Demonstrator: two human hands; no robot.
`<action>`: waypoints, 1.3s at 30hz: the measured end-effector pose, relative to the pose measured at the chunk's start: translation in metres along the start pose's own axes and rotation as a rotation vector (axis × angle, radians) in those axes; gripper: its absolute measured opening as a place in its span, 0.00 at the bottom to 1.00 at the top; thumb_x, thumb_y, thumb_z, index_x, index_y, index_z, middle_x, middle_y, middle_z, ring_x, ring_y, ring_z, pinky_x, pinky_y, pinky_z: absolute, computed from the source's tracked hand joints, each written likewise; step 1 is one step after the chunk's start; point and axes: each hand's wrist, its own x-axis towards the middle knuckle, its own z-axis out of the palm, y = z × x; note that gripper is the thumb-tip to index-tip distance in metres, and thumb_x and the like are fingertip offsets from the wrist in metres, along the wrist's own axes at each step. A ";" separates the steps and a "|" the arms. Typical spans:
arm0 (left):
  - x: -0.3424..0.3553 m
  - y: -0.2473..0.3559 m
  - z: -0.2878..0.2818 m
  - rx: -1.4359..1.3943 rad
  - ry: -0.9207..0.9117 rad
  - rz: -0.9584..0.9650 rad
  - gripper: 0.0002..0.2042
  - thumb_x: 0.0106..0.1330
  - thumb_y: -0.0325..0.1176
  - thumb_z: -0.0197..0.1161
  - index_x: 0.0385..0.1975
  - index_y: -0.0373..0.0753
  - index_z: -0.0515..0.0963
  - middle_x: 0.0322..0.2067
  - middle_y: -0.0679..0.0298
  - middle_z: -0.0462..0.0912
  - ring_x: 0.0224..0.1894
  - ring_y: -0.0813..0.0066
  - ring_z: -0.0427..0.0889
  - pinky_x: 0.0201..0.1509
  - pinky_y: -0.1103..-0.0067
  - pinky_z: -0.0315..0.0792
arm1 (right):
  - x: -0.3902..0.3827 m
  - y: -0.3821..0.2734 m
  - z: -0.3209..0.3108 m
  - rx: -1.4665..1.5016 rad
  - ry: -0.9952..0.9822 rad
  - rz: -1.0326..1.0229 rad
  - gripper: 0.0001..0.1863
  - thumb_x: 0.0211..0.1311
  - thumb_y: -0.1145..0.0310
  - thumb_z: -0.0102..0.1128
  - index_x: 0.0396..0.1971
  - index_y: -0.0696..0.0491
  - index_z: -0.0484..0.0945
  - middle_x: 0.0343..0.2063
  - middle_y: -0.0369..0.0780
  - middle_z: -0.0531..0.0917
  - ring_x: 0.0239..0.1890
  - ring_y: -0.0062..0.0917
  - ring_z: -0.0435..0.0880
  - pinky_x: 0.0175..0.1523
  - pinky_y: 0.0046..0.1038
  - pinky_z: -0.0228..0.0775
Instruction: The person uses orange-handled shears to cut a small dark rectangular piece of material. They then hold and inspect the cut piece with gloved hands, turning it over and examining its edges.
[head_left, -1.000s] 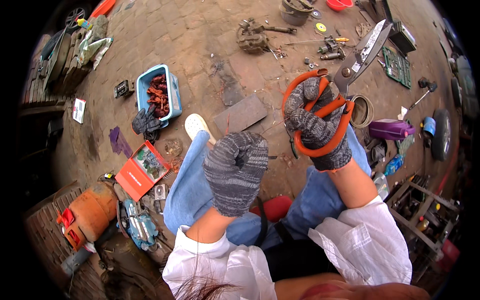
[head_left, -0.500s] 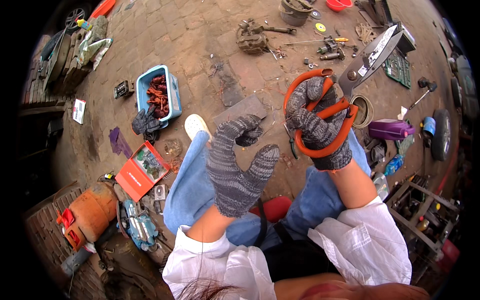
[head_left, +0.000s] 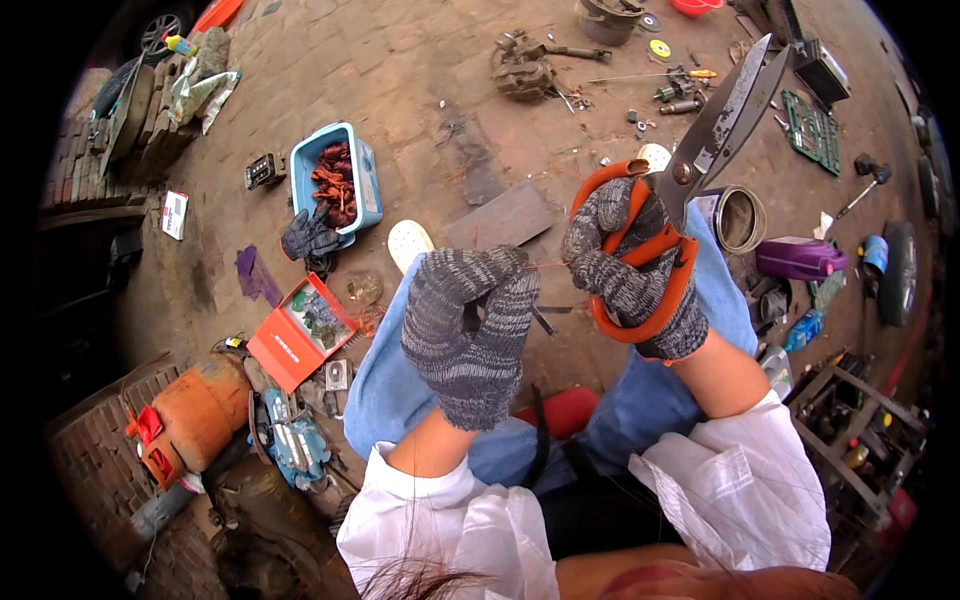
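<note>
My left hand (head_left: 468, 335), in a grey knitted glove, is closed in a pinch on one end of a thin reddish wire (head_left: 547, 266). The wire runs straight across to the fingers of my right hand (head_left: 632, 255), gloved the same way. Hooked over that hand are the orange handles of large scissors (head_left: 684, 172), with the fingers wrapped round them. Its blades point up and away to the right, slightly apart. Both hands are above my knees, a short gap between them.
Left of my feet stand a light blue basin (head_left: 372, 190) of reddish coils and an open red box (head_left: 283, 347). Ahead lie a flat grey plate (head_left: 513, 215) and a greasy metal part (head_left: 523, 75). A tin can (head_left: 741, 220) and purple jug (head_left: 800, 258) stand at right.
My left hand has closed from an open curl into a pinch, and the wire now shows taut between both hands. The scissors have shifted slightly left and down.
</note>
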 end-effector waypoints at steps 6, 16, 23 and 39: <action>0.017 0.004 -0.015 0.238 -0.147 0.212 0.11 0.42 0.16 0.63 0.28 0.34 0.77 0.28 0.63 0.77 0.32 0.73 0.73 0.39 0.78 0.67 | 0.004 0.001 -0.026 0.255 -0.008 0.058 0.30 0.38 0.66 0.66 0.45 0.56 0.68 0.39 0.40 0.74 0.39 0.30 0.74 0.45 0.29 0.67; 0.027 0.002 -0.036 0.454 -0.144 0.384 0.08 0.43 0.24 0.65 0.26 0.35 0.77 0.28 0.61 0.78 0.34 0.68 0.75 0.41 0.75 0.68 | 0.001 -0.006 -0.028 -0.457 -0.234 -0.286 0.38 0.28 0.65 0.69 0.47 0.57 0.64 0.38 0.43 0.70 0.40 0.33 0.71 0.46 0.31 0.64; 0.023 -0.002 -0.035 0.434 -0.080 0.278 0.09 0.41 0.26 0.68 0.25 0.40 0.78 0.27 0.64 0.79 0.32 0.66 0.76 0.43 0.72 0.67 | 0.002 -0.008 -0.020 -0.460 -0.190 -0.227 0.35 0.25 0.65 0.70 0.41 0.57 0.67 0.32 0.42 0.72 0.37 0.36 0.72 0.45 0.32 0.64; 0.012 -0.014 -0.037 0.167 0.007 0.099 0.10 0.44 0.25 0.66 0.28 0.37 0.77 0.30 0.62 0.79 0.36 0.65 0.75 0.46 0.72 0.65 | 0.005 -0.017 -0.013 -0.411 -0.200 -0.203 0.30 0.32 0.59 0.69 0.39 0.55 0.71 0.31 0.42 0.76 0.34 0.34 0.77 0.39 0.31 0.68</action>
